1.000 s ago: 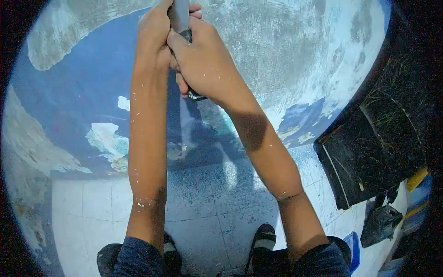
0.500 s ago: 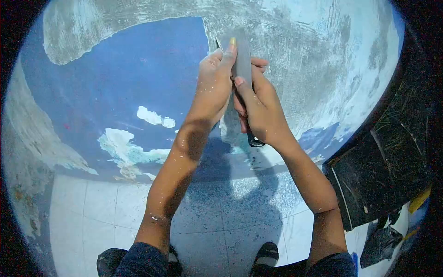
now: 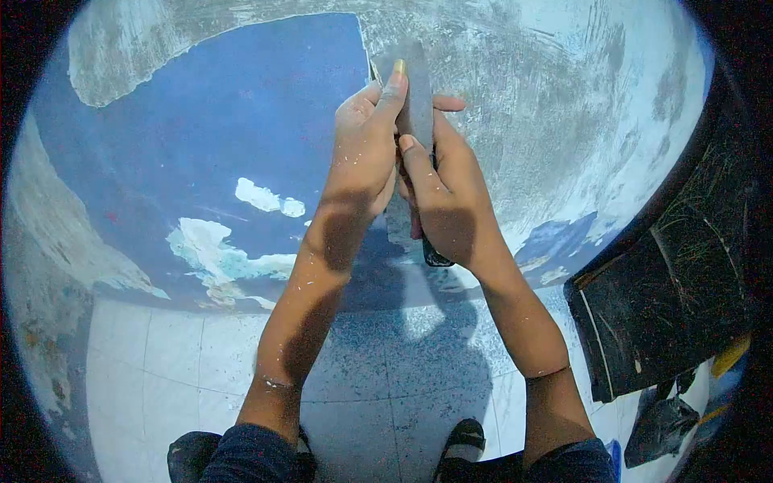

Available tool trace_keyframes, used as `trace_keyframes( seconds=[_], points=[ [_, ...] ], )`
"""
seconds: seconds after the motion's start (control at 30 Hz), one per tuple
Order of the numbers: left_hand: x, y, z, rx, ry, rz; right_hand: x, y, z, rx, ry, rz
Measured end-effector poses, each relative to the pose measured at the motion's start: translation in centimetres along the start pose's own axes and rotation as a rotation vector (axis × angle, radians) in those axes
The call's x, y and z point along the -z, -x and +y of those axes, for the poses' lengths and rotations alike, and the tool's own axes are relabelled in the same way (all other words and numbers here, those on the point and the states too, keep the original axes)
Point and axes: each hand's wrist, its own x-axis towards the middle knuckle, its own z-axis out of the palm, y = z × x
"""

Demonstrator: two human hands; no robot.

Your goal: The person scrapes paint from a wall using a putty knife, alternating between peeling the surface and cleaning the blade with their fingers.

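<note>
Both hands are on a scraper (image 3: 416, 109) with a grey metal blade and a black handle, held against a wall of peeling blue paint. My right hand (image 3: 451, 189) is wrapped around the handle, its thumb lying along the base of the blade. At the blade's left edge, my left hand (image 3: 366, 137) is closed, with its thumb pressed on the metal; its other fingers are mostly hidden. The scraper points up the wall, beside the edge of the blue paint (image 3: 241, 113). Bare grey plaster (image 3: 515, 121) shows to its right.
Pale floor tiles (image 3: 177, 346) lie below the wall, speckled with debris near my feet. A dark, scratched panel (image 3: 660, 282) stands at the right, with a black plastic bag (image 3: 662, 427) below it. White patches (image 3: 213, 249) mark the lower blue paint.
Both hands and the scraper have shifted slightly left, and the handle end sits a little lower. My right forearm has moved inward. The grip looks the same.
</note>
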Motion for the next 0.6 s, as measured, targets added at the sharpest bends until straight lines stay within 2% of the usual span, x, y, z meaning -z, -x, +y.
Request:
trace_keyframes(
  seconds=[0.07,0.13,0.27,0.47,0.53,0.6],
  points=[
    [-0.1,0.1,0.1,-0.014,0.007,0.04,0.0,0.1,0.0,-0.001,0.0,0.009],
    [0.3,0.1,0.2,0.011,-0.026,0.017,0.1,0.2,-0.4,-0.103,0.098,-0.043],
    [0.4,0.3,0.6,0.031,-0.087,0.013,-0.5,0.2,-0.3,-0.055,0.069,-0.024],
    [-0.1,0.3,0.5,0.014,-0.065,0.095,-0.7,0.0,-1.1,-0.102,0.076,-0.011],
    [0.1,0.4,0.8,-0.01,-0.164,0.085,-0.9,0.0,-1.2,-0.127,-0.071,-0.025],
    [0.2,0.3,1.1,-0.001,-0.16,0.077,-1.0,-0.1,-1.3,-0.119,-0.083,-0.021]
  ],
)
